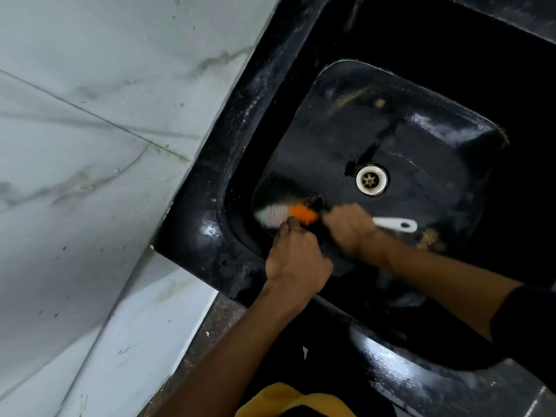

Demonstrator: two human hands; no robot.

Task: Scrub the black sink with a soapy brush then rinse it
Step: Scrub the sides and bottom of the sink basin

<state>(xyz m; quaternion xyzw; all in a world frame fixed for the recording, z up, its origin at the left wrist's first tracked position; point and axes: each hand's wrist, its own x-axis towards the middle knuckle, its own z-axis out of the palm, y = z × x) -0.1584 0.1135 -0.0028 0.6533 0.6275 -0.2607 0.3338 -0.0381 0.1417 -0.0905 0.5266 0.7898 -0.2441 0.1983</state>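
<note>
The black sink fills the right side of the view, wet and glossy, with a white drain in the middle of its floor. A brush with white and orange bristles lies against the basin's near-left corner, blurred. My right hand grips its white handle, whose end sticks out to the right of the fist. My left hand comes over the front rim with curled fingers, their tips on the brush head beside the orange bristles.
White marbled wall tiles stand close on the left of the sink. Brownish grime sits on the basin floor right of the handle, and more near the far wall. A yellow garment shows at the bottom edge.
</note>
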